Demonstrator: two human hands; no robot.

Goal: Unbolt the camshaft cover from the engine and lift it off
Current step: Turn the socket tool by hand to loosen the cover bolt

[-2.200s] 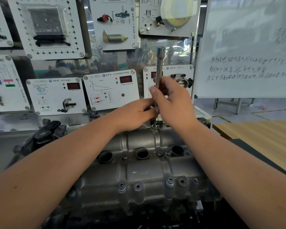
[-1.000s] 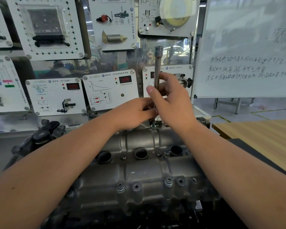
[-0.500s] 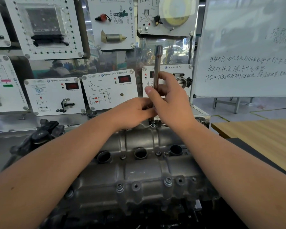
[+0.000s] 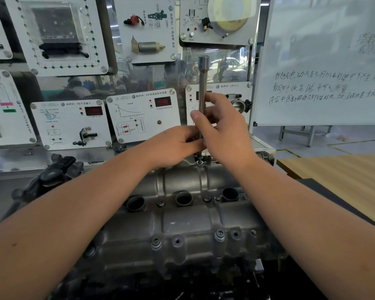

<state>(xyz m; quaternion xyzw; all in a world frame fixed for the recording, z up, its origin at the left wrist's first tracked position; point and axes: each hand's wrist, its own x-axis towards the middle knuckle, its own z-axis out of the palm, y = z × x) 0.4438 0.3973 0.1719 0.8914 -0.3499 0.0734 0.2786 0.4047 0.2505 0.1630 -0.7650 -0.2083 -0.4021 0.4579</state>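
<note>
Across the back wall, from our left, we see white sensor display panels [image 4: 70,124] with red readouts, then a whiteboard [image 4: 325,61] with handwritten lines at far right, and below it a wooden tabletop [image 4: 338,176]. Before us, low and central, lies the grey camshaft cover [image 4: 188,224] on the engine, seated in place, with three round plug wells along its middle and bolts [image 4: 219,234] in bosses along its near edge. Our left hand [image 4: 173,146] reaches over the cover's far edge, its fingers curled round the lower part of an upright extension bar [image 4: 202,87]. Just beside it, touching it, our right hand [image 4: 223,128] grips the same bar higher up, thumb laid across the shaft and fingers wrapped behind. The bar stands nearly vertical, its socket-like top end free above both hands. Its lower tip meets a fastener [image 4: 200,159] at the cover's far rim, though the hands partly hide that junction.
</note>
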